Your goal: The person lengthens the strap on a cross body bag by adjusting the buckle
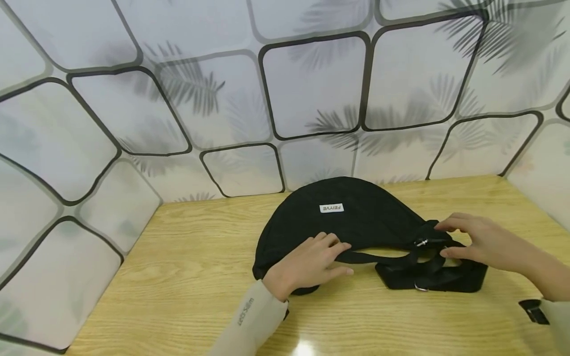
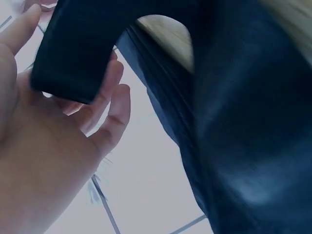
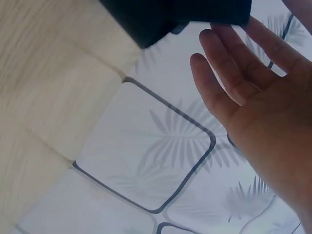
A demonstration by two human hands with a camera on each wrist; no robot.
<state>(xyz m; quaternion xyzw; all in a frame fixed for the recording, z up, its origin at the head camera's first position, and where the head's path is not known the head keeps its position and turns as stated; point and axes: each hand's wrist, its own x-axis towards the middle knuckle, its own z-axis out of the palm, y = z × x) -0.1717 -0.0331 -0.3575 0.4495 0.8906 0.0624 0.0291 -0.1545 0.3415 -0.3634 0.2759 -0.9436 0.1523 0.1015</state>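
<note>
A black crescent-shaped crossbody bag (image 1: pixel 307 222) lies on the table, its white label (image 1: pixel 331 208) upside down in the head view. My left hand (image 1: pixel 311 262) is at the bag's lower edge, thumb apart from the fingers. In the left wrist view a black strap (image 2: pixel 73 53) passes between that thumb and the loosely bent fingers. At the bag's right end, my right hand (image 1: pixel 490 242) has its thumb and forefinger spread about the bunched strap (image 1: pixel 445 267). Its other fingers (image 3: pixel 214 87) look nearly straight in the right wrist view, close to black material (image 3: pixel 146 19).
The bag rests on a light wood-grain table (image 1: pixel 187 277). Behind and beside it stand pale walls (image 1: pixel 213 99) with dark outlined shapes and leaf prints. A metal ring (image 1: pixel 420 288) shows on the strap. A black band (image 1: pixel 533 311) is at the right wrist.
</note>
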